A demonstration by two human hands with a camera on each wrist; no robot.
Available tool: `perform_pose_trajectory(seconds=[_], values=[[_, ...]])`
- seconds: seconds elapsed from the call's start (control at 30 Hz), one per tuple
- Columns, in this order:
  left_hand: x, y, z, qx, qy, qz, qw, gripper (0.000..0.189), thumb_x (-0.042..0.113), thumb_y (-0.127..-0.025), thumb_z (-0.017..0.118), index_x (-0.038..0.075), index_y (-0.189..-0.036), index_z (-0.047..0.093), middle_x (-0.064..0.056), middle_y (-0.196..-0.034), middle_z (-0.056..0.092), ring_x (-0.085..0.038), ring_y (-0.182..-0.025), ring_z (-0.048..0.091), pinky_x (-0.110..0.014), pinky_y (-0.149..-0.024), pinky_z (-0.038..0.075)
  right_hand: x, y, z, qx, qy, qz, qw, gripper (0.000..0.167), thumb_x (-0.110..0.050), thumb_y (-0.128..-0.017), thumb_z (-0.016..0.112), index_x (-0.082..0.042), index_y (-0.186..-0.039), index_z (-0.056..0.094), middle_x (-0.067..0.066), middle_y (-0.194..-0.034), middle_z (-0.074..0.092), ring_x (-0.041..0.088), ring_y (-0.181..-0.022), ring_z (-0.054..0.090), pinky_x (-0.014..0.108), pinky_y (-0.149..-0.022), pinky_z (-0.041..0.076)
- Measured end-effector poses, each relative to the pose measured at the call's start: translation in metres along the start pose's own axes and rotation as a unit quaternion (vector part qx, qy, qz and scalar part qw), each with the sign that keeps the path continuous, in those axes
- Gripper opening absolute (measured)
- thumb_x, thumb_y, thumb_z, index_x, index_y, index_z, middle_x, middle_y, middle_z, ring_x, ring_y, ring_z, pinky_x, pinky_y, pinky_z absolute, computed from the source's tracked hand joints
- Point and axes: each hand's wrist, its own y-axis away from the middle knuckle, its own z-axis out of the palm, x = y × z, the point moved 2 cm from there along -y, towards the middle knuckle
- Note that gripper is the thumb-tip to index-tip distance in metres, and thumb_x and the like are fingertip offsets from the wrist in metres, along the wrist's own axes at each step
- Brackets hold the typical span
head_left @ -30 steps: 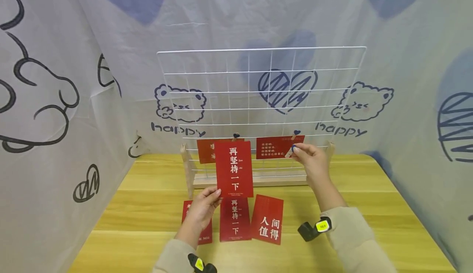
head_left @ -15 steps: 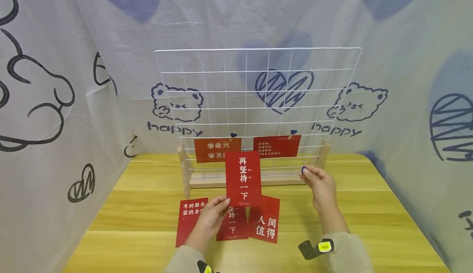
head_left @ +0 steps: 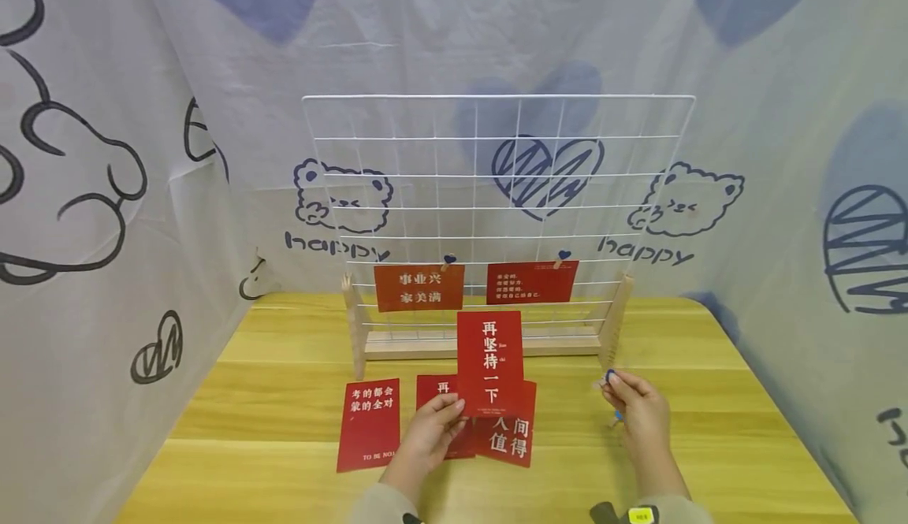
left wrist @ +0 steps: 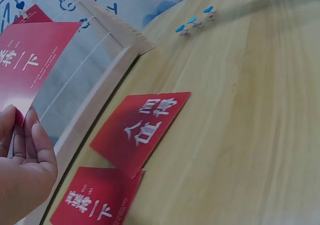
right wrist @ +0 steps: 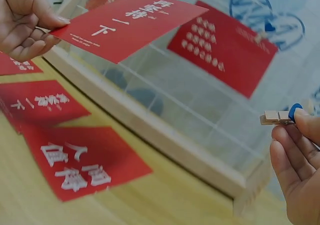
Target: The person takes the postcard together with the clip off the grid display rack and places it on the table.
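Note:
Between thumb and fingers, my left hand (head_left: 429,439) holds a red card (head_left: 489,362) with white characters by its lower left corner. The card is raised in front of the stand's base and overlaps two table cards in the head view. My right hand (head_left: 644,418) pinches a small wooden clothespin (right wrist: 276,117) with a blue heart, off to the card's right. On the white wire grid (head_left: 511,96), an orange-red card (head_left: 418,288) and a red card (head_left: 532,283) hang sideways, each under a heart clothespin (head_left: 449,261).
Red cards lie on the wooden table: one at left (head_left: 369,425), one in the middle (right wrist: 45,102) and one at right (right wrist: 85,160). The grid's wooden stand (head_left: 411,350) is behind them. Several blue-heart clothespins (left wrist: 196,22) lie at the right.
My right hand, with the clothespin, has come down from the hanging red card towards the table. My left hand has carried its card right and lower, uncovering the orange-red card.

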Motion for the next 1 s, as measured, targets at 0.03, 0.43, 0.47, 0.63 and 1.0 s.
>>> perform_pose_trajectory(seconds=[0.03, 0.43, 0.47, 0.63, 1.0], values=[[-0.003, 0.000, 0.001, -0.001, -0.001, -0.003, 1.0000, 0.004, 0.006, -0.085, 0.052, 0.006, -0.087, 0.055, 0.001, -0.079, 0.052, -0.009, -0.072, 0.050, -0.023, -0.073, 0.044, 0.001, 0.004, -0.004, 0.014, 0.002, 0.006, 0.9999, 0.034, -0.012, -0.070, 0.071, 0.003, -0.098, 0.059, 0.012, -0.088, 0.061, 0.019, -0.075, 0.062, 0.025, -0.070, 0.048], [-0.033, 0.003, 0.013, 0.000, -0.023, -0.040, 0.9989, 0.014, 0.004, -0.083, 0.052, -0.003, -0.095, 0.054, 0.000, -0.079, 0.054, -0.010, -0.071, 0.050, -0.024, -0.074, 0.044, -0.006, 0.045, -0.036, 0.090, -0.057, 0.049, 0.9931, 0.022, -0.006, -0.066, 0.073, -0.003, -0.086, 0.066, 0.008, -0.081, 0.064, 0.016, -0.069, 0.063, 0.024, -0.068, 0.048], [-0.035, 0.003, 0.014, 0.000, -0.024, -0.043, 0.9988, 0.014, 0.003, -0.083, 0.052, -0.003, -0.095, 0.054, -0.001, -0.079, 0.054, -0.010, -0.071, 0.050, -0.024, -0.074, 0.044, -0.007, 0.047, -0.038, 0.093, -0.059, 0.054, 0.9925, 0.022, -0.006, -0.066, 0.073, -0.004, -0.087, 0.066, 0.008, -0.081, 0.064, 0.016, -0.070, 0.063, 0.024, -0.068, 0.048], [-0.041, 0.006, 0.024, 0.007, -0.032, -0.054, 0.9980, 0.014, 0.003, -0.082, 0.053, -0.003, -0.094, 0.055, -0.001, -0.078, 0.056, -0.010, -0.069, 0.051, -0.024, -0.070, 0.046, -0.015, 0.058, -0.049, 0.113, -0.062, 0.084, 0.9881, 0.020, -0.006, -0.066, 0.073, -0.006, -0.085, 0.067, 0.006, -0.080, 0.065, 0.016, -0.071, 0.063, 0.025, -0.070, 0.048], [-0.062, 0.009, 0.041, 0.005, -0.063, -0.083, 0.9945, 0.018, 0.004, -0.081, 0.056, -0.006, -0.096, 0.056, -0.003, -0.076, 0.057, -0.013, -0.068, 0.054, -0.029, -0.072, 0.047, -0.045, 0.099, -0.045, 0.132, 0.048, 0.151, 0.9785, 0.011, -0.010, -0.080, 0.061, -0.020, -0.076, 0.062, -0.006, -0.076, 0.062, 0.007, -0.073, 0.060, 0.023, -0.075, 0.046]])
